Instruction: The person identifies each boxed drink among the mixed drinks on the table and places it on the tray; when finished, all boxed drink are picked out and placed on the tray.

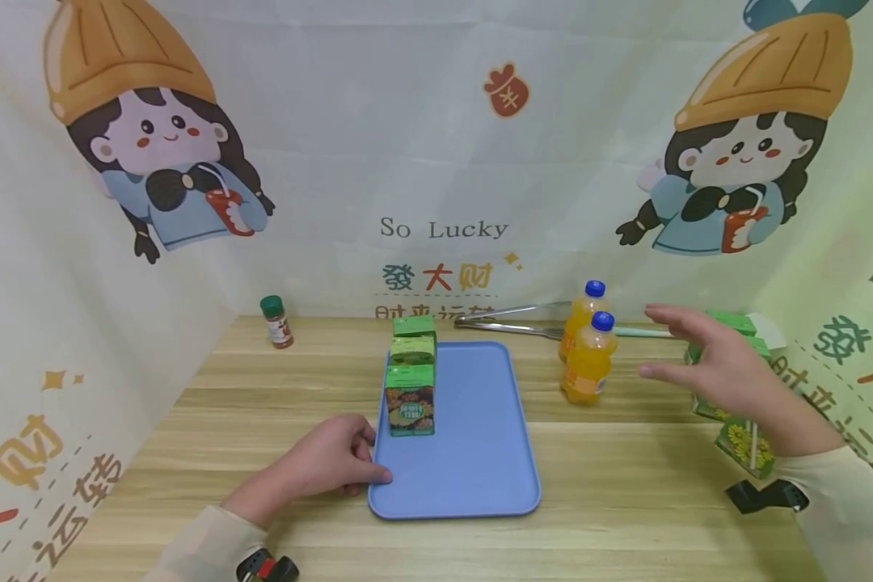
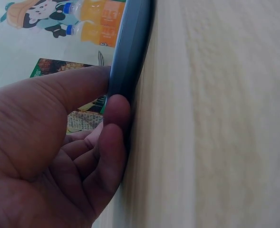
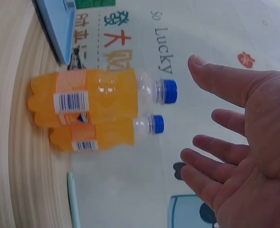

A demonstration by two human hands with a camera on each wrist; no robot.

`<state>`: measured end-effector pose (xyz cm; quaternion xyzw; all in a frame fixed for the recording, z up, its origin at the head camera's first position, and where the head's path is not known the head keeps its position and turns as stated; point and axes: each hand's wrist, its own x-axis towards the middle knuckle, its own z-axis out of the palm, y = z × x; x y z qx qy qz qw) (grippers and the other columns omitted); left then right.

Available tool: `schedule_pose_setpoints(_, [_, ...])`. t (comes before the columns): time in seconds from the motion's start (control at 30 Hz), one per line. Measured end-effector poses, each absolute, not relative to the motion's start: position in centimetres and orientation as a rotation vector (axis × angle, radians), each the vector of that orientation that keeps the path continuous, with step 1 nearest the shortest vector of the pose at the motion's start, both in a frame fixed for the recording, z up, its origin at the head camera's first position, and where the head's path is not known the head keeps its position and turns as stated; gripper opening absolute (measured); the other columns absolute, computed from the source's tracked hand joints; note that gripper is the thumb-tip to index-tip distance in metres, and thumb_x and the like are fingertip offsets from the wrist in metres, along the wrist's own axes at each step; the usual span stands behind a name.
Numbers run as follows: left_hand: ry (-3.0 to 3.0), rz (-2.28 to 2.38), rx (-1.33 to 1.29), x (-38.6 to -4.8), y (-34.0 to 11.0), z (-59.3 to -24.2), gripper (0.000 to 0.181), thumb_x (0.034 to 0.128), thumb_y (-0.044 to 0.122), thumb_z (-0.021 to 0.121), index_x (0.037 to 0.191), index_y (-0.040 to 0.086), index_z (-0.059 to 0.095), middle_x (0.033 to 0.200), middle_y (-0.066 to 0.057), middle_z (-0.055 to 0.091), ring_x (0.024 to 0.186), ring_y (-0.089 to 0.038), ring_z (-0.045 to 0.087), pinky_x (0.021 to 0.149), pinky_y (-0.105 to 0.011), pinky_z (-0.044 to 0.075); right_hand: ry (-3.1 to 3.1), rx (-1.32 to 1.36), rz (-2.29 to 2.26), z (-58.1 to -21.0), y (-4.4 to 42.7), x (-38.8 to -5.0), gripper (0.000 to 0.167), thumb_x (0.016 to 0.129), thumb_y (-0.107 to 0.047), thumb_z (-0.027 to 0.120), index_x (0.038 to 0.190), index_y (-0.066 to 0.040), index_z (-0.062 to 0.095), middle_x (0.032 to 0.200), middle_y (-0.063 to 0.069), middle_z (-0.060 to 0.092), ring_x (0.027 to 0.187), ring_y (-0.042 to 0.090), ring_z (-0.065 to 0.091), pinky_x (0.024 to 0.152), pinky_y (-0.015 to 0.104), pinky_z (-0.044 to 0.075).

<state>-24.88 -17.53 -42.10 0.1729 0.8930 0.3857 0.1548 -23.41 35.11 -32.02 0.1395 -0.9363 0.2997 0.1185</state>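
Note:
At the left rim of the blue tray (image 1: 476, 461), my left hand (image 1: 327, 457) pinches the edge, thumb on top and curled fingers against the side. A row of green drink cartons (image 1: 411, 411) stands along the tray's left side. My right hand (image 1: 735, 376) is held in the air with fingers and thumb spread, holding nothing. Left of it, two orange drink bottles with blue caps stand upright, a front bottle (image 1: 588, 368) and a back bottle (image 1: 579, 315). In the right wrist view the front bottle (image 3: 97, 97) is apart from the open fingers (image 3: 216, 166).
More green cartons (image 1: 745, 444) are at the right, partly hidden by my right hand and arm. Metal tongs (image 1: 509, 327) lie at the back behind the bottles, near a pale green handle (image 1: 633, 332). A small green-capped jar (image 1: 276, 323) stands at the back left.

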Motion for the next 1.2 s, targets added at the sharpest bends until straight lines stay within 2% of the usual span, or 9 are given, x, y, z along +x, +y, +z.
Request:
schedule_pose_setpoints(0.33, [2.557,1.101,0.491,-24.8,-17.4,-42.0,0.054,0.089,0.024,0.097,0.121,-0.005,0.064,0.074,-0.002,0.072,0.057,-0.019,0.067,0.057,-0.035,0.055,-2.848,0.31,0.838,-32.4,38.1,-24.1,0.092,0.098,-0.041,0.089,0.169,-0.006,0.042,0.171,0.029,0.04,0.15,0.063,0.039,0.111,0.086,0.034])
schedule_pose_setpoints(0.6, [2.56,1.098,0.485,-24.8,-17.3,-42.1,0.054,0.0887,0.024,0.098,0.121,-0.004,0.064,0.073,-0.002,0.072,0.057,-0.019,0.067,0.057,-0.035,0.055,-2.892,0.336,0.764,-32.1,39.9,-23.8,0.095,0.095,-0.035,0.092,0.167,0.0,0.041,0.17,0.035,0.038,0.15,0.066,0.034,0.11,0.086,0.033])
schedule_pose_setpoints(0.83, [2.566,1.091,0.484,-24.7,-17.3,-41.9,0.055,0.0889,0.024,0.097,0.122,-0.005,0.064,0.073,-0.002,0.071,0.057,-0.019,0.067,0.058,-0.034,0.055,-2.96,0.31,0.7,-31.9,41.3,-23.7,0.102,0.092,-0.038,0.095,0.166,0.004,0.038,0.168,0.039,0.035,0.15,0.067,0.032,0.11,0.086,0.032])
schedule_pose_setpoints(1.2, [2.568,1.095,0.489,-24.8,-17.3,-42.0,0.054,0.0886,0.023,0.097,0.121,-0.006,0.064,0.073,-0.002,0.072,0.056,-0.019,0.068,0.058,-0.035,0.056,-3.051,0.351,0.644,-32.2,43.2,-23.5,0.114,0.084,-0.024,0.1,0.163,0.017,0.029,0.161,0.05,0.029,0.143,0.073,0.033,0.107,0.087,0.035])
